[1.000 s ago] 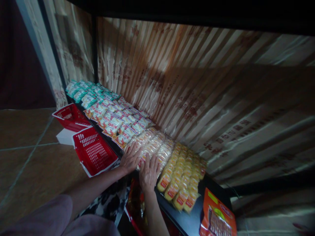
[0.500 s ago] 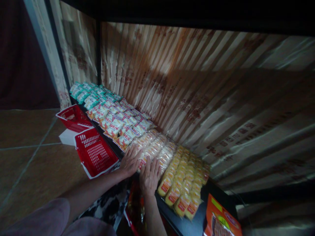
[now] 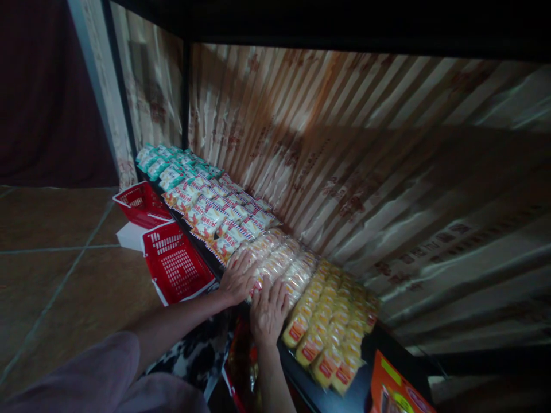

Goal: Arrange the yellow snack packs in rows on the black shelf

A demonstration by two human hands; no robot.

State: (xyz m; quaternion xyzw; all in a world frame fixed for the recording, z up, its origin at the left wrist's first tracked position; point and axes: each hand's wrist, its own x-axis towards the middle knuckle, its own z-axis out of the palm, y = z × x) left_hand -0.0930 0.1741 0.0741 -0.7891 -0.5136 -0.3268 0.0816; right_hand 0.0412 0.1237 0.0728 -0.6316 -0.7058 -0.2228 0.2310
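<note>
Hands lie flat and open on the near end of a block of clear-wrapped pale snack packets (image 3: 275, 265): the left hand (image 3: 238, 280) with fingers spread over the block's left near corner, the right hand (image 3: 269, 308) palm-down just beside it on the front edge, gripping nothing. The block sits on a dark shelf (image 3: 365, 396) and runs its long axis away from the person, slanting up and to the right toward the striped paper backing (image 3: 344, 172). So the packets lie straight ahead of both palms, under the fingertips, with the left hand slightly farther in than the right. Touching the block on its right are yellow packets (image 3: 331, 327); on its left, red-and-white packets (image 3: 219, 218), then green ones (image 3: 159, 160) farther off. Red baskets (image 3: 176, 264) stand on the floor left of the shelf, well clear of either hand.
</note>
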